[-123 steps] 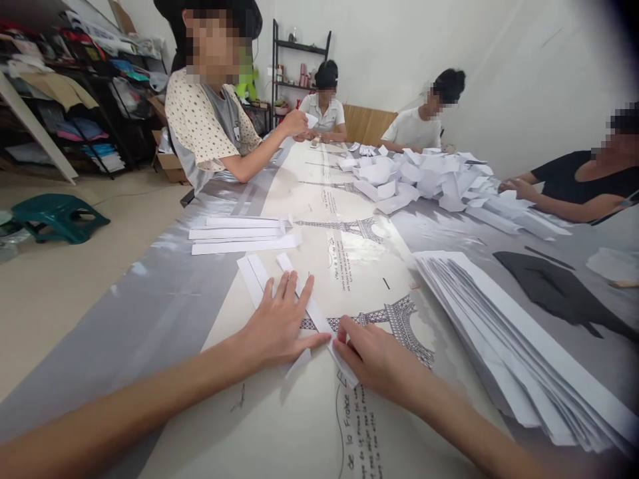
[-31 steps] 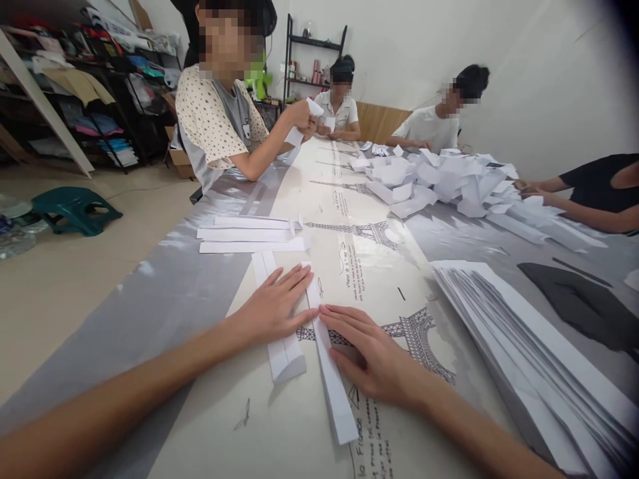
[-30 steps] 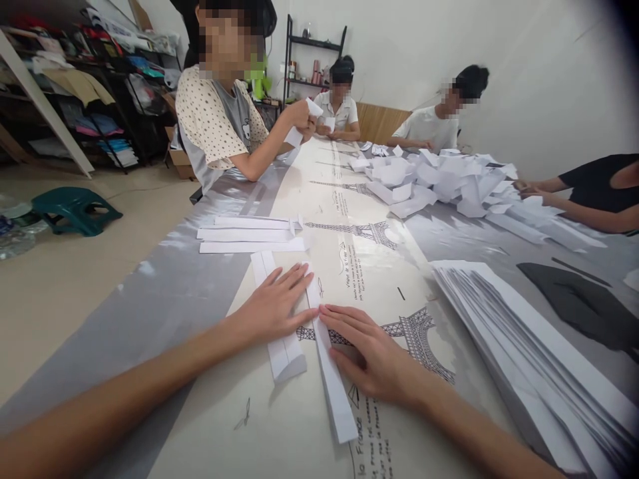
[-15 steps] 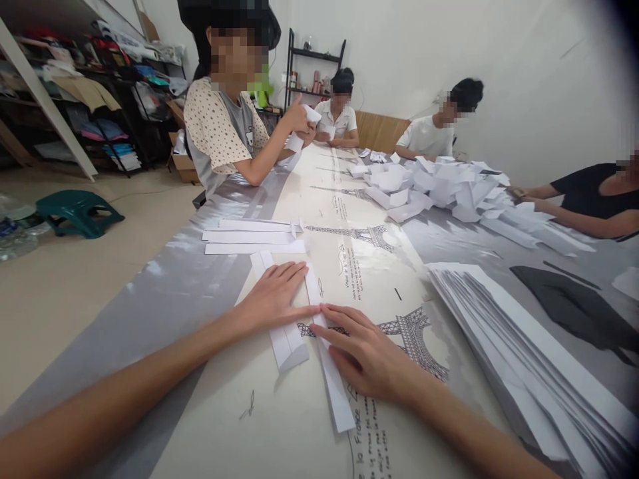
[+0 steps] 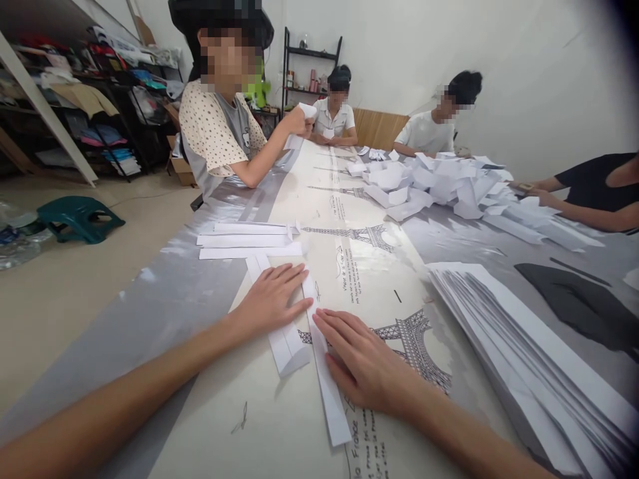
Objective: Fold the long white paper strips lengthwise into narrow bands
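Under the tips of left fingers [image 5: 293, 275] and right fingers [image 5: 337, 328], a narrow paper strip [image 5: 328, 396]; all unclenched

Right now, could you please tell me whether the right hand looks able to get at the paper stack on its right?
Probably yes: the right hand lies at the paper strip, and only printed table cover shows between it and the paper stack, though it would first leave the strip.
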Motion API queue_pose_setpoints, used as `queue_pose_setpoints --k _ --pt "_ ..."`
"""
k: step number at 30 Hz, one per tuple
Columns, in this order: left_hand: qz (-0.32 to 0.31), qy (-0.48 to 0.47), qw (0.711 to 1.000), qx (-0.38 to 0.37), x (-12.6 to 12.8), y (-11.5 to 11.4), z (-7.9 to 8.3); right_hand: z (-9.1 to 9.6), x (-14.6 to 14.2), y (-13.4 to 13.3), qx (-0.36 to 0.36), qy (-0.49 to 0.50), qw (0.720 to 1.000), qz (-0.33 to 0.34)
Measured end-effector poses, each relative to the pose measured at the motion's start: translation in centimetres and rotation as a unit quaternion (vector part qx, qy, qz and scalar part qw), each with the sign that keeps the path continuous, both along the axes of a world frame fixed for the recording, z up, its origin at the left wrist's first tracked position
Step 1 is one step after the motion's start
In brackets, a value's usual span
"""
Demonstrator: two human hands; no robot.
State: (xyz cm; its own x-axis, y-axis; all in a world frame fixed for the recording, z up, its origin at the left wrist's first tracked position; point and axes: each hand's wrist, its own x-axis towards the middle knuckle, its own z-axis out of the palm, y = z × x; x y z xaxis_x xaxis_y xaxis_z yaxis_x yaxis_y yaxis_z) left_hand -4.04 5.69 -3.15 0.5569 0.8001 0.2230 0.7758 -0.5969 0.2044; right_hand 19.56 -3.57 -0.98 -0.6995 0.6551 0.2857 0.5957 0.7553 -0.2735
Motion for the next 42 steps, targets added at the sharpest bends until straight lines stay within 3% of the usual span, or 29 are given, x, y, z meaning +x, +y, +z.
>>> queue_pose_setpoints --k 8,11,15,18,21,36,42 --pt "0.028 -0.01 1.0 -0.003 0.5 -0.4 -0.1 -0.1 -0.2 -0.2 0.006 0.011 1.0 -0.006" --pt "0.033 -0.028 0.999 0.03 0.7 -0.8 0.1 -0.1 -0.1 -0.2 0.007 0.004 1.0 -0.003" --pt "-0.011 -0.02 0.995 0.097 0.9 -1.3 0.3 0.1 -0.1 -0.2 0.003 -0.008 1.0 -0.004" --pt "-0.053 0.016 0.993 0.105 0.9 -1.5 0.4 0.2 0.0 -0.3 -0.002 -0.006 1.0 -0.006" --pt "-0.057 0.03 0.992 0.11 0.9 -1.7 0.6 0.1 0.0 -0.3 0.0 -0.004 1.0 -0.008" --pt "-0.056 0.058 0.996 0.025 0.6 -2.5 0.9 -0.4 -0.9 -1.3 -0.018 0.011 0.997 -0.075" --pt "-0.049 0.025 0.998 -0.001 0.3 -2.3 0.9 -1.2 -1.0 -1.8 -0.029 0.052 0.992 -0.109"
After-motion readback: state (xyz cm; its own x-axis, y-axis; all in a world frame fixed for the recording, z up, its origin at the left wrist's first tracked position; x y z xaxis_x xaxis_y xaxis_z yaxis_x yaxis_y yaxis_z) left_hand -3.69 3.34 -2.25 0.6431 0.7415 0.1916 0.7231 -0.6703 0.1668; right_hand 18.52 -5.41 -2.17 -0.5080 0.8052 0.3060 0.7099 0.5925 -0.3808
